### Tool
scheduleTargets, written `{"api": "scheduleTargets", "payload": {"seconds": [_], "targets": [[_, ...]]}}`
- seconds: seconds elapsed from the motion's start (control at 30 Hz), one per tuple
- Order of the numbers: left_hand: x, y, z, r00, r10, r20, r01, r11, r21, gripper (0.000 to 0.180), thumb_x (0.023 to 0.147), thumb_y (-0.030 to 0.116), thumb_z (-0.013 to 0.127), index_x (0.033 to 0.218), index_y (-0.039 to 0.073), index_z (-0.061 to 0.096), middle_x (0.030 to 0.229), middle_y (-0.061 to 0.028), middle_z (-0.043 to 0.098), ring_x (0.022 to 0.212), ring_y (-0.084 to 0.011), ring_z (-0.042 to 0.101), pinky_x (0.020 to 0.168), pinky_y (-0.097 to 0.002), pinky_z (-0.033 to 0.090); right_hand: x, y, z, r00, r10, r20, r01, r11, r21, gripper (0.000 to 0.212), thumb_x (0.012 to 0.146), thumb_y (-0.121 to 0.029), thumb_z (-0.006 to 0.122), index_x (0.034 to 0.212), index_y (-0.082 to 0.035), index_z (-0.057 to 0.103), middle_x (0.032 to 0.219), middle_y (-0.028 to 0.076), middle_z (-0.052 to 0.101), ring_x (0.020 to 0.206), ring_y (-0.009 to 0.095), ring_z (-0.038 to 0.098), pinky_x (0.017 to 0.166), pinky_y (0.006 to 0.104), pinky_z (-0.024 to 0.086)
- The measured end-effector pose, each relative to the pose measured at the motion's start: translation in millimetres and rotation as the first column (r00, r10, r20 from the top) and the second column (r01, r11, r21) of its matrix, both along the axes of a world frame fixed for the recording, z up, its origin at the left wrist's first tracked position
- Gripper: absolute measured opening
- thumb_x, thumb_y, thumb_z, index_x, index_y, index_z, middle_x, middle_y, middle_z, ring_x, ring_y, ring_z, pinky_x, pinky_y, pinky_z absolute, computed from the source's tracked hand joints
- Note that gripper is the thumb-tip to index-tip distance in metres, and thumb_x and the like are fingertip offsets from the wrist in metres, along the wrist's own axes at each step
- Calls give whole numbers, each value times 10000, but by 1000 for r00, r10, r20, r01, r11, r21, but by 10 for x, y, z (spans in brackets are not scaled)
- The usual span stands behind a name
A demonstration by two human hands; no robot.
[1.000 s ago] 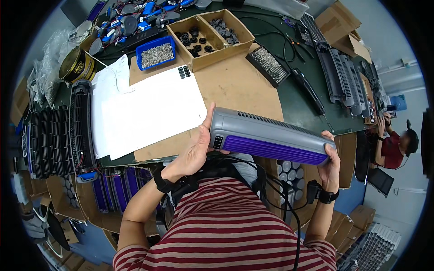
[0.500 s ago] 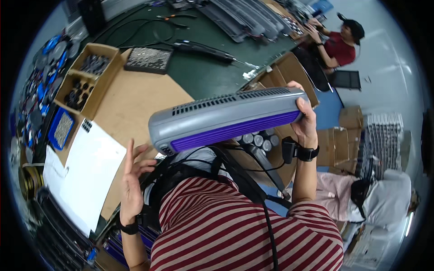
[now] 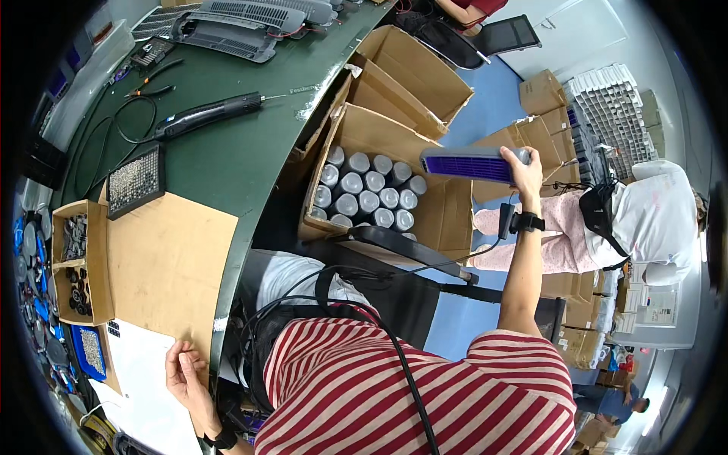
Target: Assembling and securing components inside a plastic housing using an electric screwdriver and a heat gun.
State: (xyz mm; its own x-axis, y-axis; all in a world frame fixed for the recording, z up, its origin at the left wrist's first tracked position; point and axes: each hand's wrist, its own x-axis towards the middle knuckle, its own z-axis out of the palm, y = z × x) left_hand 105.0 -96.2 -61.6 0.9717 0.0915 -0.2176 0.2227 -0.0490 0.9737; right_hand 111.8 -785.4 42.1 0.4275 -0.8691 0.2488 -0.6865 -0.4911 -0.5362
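My right hand (image 3: 527,173) grips one end of a long grey plastic housing with a purple slatted panel (image 3: 469,165). The arm is stretched out to the right, and the housing hangs over the right part of an open cardboard box (image 3: 447,216). Grey round-ended units (image 3: 368,201) stand packed in the box's left part, just left of the housing. My left hand (image 3: 188,379) holds nothing, its fingers loosely bent, above a white paper sheet (image 3: 148,371) at the near edge of the workbench.
On the green workbench (image 3: 220,159) lie an electric screwdriver (image 3: 208,115), a black tray of screws (image 3: 136,182), a two-part box of small parts (image 3: 80,265) and a blue tray (image 3: 91,353). A black chair armrest (image 3: 402,246) stands before the box. Another person (image 3: 644,216) bends at the right.
The housing has moved from in front of me rightward to the box, in my right hand. My left hand has dropped toward the paper and its fingers have bent. The view has turned right.
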Motion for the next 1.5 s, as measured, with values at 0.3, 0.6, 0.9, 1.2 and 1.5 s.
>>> {"api": "scheduleTargets", "payload": {"seconds": [0.3,0.6,0.9,1.2,1.5], "targets": [[-40,-165,24,959,280,-43,-262,934,244,270,1005,171,590,1222,14,626,935,-12,673,715,-20,548,600,-137,441,-168,-548,-1954,735,-33,-678,181,972,149,831,638,-484,818,1340,-180,492,1323,245,466,1153,422,576,982,464,486],[146,-218,86,837,512,-190,-312,734,603,294,1013,277,571,1226,78,612,727,51,504,614,-26,415,539,-167,341,-632,-503,-3132,562,202,-802,208,904,374,745,631,-390,877,1254,-236,500,1344,183,403,1194,453,519,941,519,515],[47,497,-90,883,428,-194,-184,694,696,375,1037,271,513,1339,51,541,952,-38,602,826,-110,547,714,-224,448,-499,-603,-3539,688,-47,-724,432,829,356,747,671,-371,829,1319,-193,502,1347,235,379,1213,502,470,993,526,473],[-106,1100,-230,926,370,-69,-244,729,639,389,1039,268,506,1348,35,553,1171,-112,627,1033,-156,571,866,-264,462,177,-931,-3873,873,-152,-464,298,919,259,714,675,-308,827,1297,-206,492,1316,227,390,1198,492,451,957,551,478],[58,-300,20,821,571,-16,-462,681,569,298,987,230,618,1188,10,637,983,-25,601,861,-92,501,715,-204,389,287,-1066,-4415,810,-485,-331,586,700,408,868,721,-359,808,1428,-155,349,1399,301,307,1261,516,385,1081,538,352]]}}
